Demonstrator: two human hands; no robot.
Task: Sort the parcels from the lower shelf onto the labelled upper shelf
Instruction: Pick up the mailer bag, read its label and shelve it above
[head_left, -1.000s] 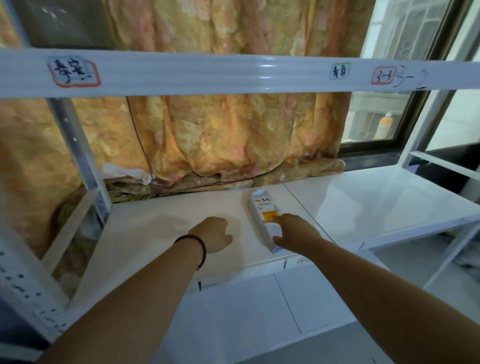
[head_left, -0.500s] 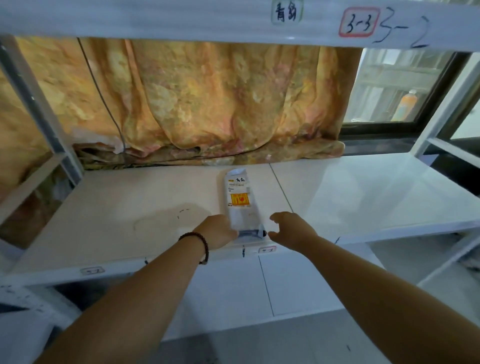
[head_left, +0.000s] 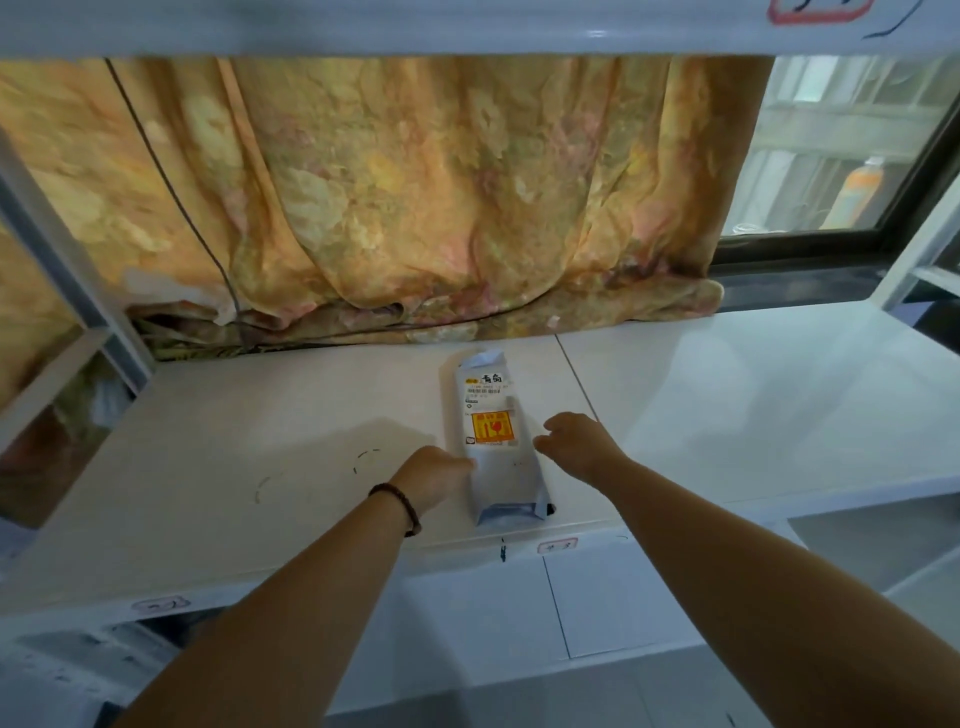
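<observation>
Lying flat, parcel (head_left: 493, 441) (orange-yellow sticker), hands alongside

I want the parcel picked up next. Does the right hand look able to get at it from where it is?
Probably yes. The right hand hovers open just beside the white parcel, whose right edge is bare, with nothing between them. The left hand touches only its left edge.

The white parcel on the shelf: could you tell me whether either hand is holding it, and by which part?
Neither grips it. The parcel lies flat on the shelf; the left hand touches its left edge, the right hand is beside its right edge.
</observation>
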